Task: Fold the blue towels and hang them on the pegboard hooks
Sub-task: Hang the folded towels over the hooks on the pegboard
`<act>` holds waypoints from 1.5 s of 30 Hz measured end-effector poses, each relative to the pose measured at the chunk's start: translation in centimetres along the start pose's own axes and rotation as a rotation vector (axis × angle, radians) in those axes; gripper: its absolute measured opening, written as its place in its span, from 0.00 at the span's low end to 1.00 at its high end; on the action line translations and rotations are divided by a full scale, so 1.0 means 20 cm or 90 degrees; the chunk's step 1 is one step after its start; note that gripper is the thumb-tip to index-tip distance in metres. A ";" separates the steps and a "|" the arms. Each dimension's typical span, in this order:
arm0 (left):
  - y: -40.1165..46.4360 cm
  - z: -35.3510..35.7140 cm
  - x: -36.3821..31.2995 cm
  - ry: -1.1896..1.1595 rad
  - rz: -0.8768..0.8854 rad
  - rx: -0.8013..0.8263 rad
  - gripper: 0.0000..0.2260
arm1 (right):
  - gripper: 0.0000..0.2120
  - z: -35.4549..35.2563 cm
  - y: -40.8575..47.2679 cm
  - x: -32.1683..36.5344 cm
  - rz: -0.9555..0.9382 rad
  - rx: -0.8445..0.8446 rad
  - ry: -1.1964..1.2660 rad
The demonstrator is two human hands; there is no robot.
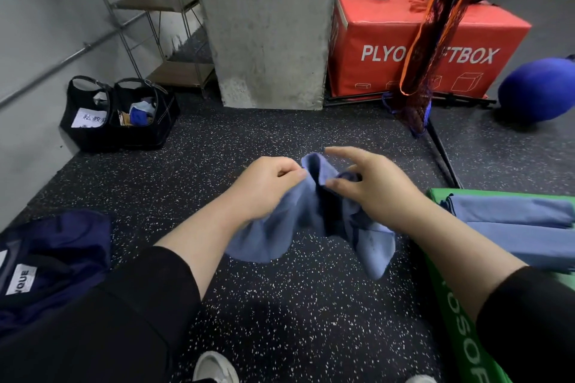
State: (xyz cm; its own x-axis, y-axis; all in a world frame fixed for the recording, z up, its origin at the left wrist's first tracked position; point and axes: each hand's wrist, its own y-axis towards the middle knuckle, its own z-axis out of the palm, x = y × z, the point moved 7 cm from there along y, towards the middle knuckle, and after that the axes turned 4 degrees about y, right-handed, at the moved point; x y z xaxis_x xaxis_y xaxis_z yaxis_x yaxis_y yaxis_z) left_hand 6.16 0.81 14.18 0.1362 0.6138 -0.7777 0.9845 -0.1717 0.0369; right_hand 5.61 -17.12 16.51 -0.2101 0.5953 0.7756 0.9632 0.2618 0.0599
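A crumpled blue towel (pixel 273 233) hangs in the air above the speckled floor, held between both hands. My left hand (pixel 264 186) pinches its upper edge with fingers closed. My right hand (pixel 373 186) grips the bunched cloth with thumb and lower fingers, while the index finger sticks out. More blue towels (pixel 516 227) lie folded on a green box (pixel 460 336) at the right. No pegboard or hooks show in this view.
A concrete pillar (pixel 267 25) stands ahead, a red plyo box (pixel 413 40) and an orange net (pixel 435 25) to its right, a blue ball (pixel 538 90) beyond. Black baskets (pixel 118 115) and a wire shelf (pixel 168 25) are at the left wall. A navy bag (pixel 53 261) sits near left.
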 end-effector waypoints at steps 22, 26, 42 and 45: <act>-0.04 0.04 0.07 0.035 -0.106 0.095 0.09 | 0.12 -0.04 0.04 -0.15 0.123 0.006 -0.132; -0.03 0.08 -0.03 0.010 -0.030 0.118 0.09 | 0.19 0.09 0.02 -0.05 0.033 0.131 -0.103; -0.01 -0.08 0.12 -0.045 -0.111 -0.102 0.04 | 0.10 0.02 0.07 -0.19 0.118 -0.005 -0.071; -0.02 -0.08 0.14 -0.232 -0.147 -0.151 0.07 | 0.12 0.02 0.06 -0.25 0.164 -0.008 0.105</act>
State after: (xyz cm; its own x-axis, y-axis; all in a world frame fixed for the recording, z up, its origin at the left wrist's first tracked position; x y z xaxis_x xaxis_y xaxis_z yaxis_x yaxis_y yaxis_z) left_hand 6.40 3.86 13.01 -0.0951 0.2984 -0.9497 0.9882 0.1433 -0.0539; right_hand 7.81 -19.43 12.48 0.0698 0.5096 0.8576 0.9835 0.1089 -0.1447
